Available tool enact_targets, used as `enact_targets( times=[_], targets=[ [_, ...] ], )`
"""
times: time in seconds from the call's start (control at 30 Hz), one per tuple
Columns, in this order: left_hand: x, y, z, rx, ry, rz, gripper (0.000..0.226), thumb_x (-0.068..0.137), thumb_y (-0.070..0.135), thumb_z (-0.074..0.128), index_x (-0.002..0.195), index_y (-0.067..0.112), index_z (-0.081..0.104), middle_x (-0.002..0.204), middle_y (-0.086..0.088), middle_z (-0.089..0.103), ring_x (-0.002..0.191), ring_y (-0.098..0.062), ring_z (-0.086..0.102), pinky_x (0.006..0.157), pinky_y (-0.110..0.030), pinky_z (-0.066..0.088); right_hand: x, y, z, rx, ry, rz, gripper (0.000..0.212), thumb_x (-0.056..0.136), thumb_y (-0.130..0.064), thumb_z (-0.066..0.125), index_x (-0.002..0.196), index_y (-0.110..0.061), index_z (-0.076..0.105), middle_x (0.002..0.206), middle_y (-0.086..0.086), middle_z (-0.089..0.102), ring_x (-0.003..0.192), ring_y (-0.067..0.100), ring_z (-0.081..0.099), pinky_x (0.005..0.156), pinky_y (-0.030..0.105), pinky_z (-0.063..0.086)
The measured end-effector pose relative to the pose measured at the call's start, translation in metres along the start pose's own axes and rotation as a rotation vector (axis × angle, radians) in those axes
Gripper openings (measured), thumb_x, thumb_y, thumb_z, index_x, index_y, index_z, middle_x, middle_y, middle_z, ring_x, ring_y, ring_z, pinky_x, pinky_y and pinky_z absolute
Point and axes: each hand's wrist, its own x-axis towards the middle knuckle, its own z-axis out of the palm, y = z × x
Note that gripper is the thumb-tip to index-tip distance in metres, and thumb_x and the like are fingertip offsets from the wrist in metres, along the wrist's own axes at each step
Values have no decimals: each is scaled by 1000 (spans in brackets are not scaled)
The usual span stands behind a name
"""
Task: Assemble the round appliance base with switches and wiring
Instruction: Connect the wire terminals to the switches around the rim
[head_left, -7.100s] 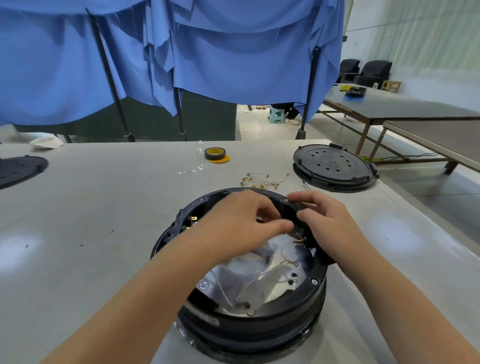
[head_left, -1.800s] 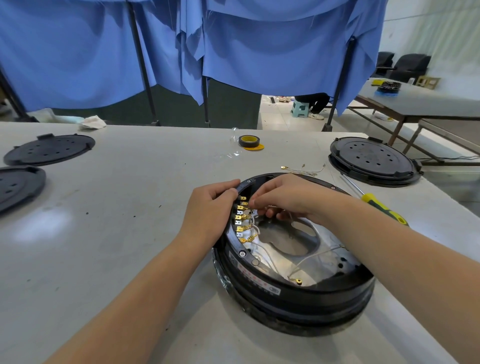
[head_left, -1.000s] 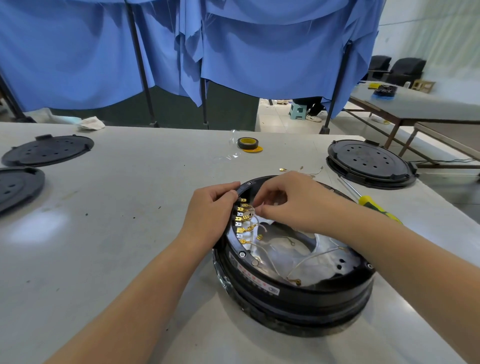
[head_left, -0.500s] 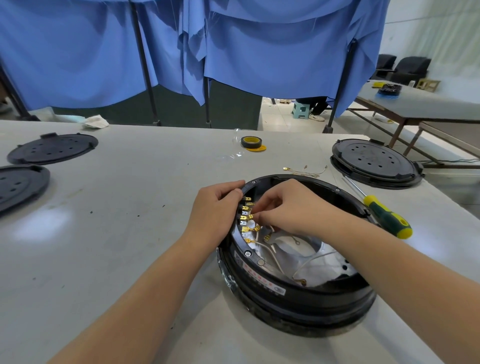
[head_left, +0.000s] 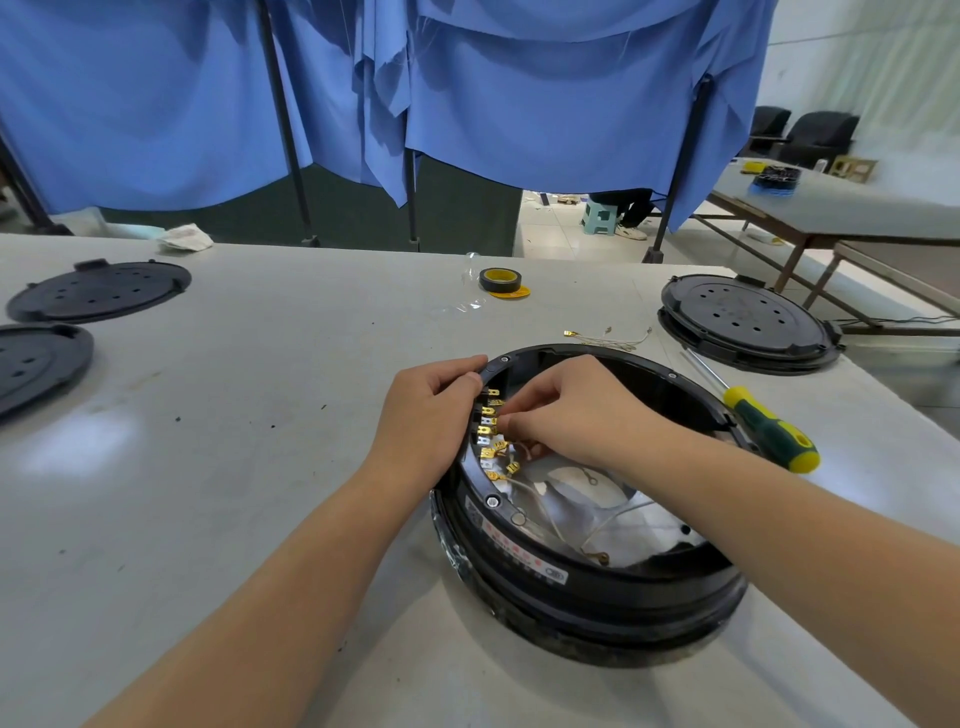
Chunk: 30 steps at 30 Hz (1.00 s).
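1. The left hand grips the round base's rim.
2. The right hand pinches a wire connector at the brass terminals just beside that grip.
3. White wires below remain loose; wiring looks unfinished.

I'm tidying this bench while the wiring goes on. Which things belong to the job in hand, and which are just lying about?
In use:
- round base, rim gripped by the left hand
- brass terminals, where the right hand works
- white wires inside the base

Lying about:
- screwdriver
- tape roll
- loose wires
- black covers
- crumpled rag
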Motion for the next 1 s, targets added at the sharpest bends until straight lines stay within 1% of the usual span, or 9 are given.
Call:
enact_targets(
  times=[0.17,0.27,0.37,0.57,0.67,0.73,0.8,0.9,1.0],
  targets=[
    [-1,0,0,-1,5,-2,28,92,9,55,115,14,71,113,2,71,104,-9,63,93,-24,49,0,0,0,94,-19,52,15,79,-10,75,67,-17,73,72,12,72,49,10,61,54,20,56],
    [-2,-1,1,-9,10,-3,28,92,8,55,115,14,71,113,1,71,105,-10,63,94,-26,49,0,-1,2,149,-32,84,17,80,-8,75,65,-15,71,63,6,68,44,7,60,48,16,51],
    [-1,-1,1,-7,16,-2,28,91,8,55,114,14,71,114,1,70,105,-9,63,91,-22,48,0,-1,2,212,-58,116,12,81,-5,73,71,-10,70,61,6,66,43,6,61,46,15,50],
    [-1,0,3,-33,18,-32,28,91,7,55,113,14,72,112,0,72,106,-13,64,98,-34,50,0,-1,2,285,-78,140,5,82,-2,71,78,-5,69,67,10,66,45,7,62,47,16,51],
    [-1,-1,2,-26,9,-31,28,91,8,55,112,15,72,112,1,72,106,-12,64,97,-32,50,0,1,2,289,-81,121,3,83,-3,71,81,-4,69,70,11,66,45,7,62,48,15,51],
    [-1,-1,0,4,-4,-14,28,91,10,56,112,17,72,112,3,71,104,-10,64,92,-26,49,-1,2,1,240,-78,78,2,83,-7,71,83,-5,70,71,10,67,47,6,63,50,15,51],
    [1,-2,-2,81,2,27,25,90,15,58,107,22,74,106,6,69,97,-8,63,83,-20,47,-1,3,1,196,-81,37,5,83,-9,72,88,-8,70,72,9,68,49,6,63,51,16,52],
    [4,-3,-8,279,35,102,12,85,25,63,91,29,74,75,7,52,67,-5,51,61,-20,37,-1,4,-1,154,-93,23,9,83,-11,72,90,-11,66,73,9,69,51,7,64,56,21,56],
    [4,-3,-13,319,14,121,4,82,28,67,79,28,70,47,9,42,46,-5,42,52,-25,33,-1,3,-5,76,-120,7,12,81,-13,72,88,-16,62,74,7,67,54,8,65,63,27,59]
  ],
)
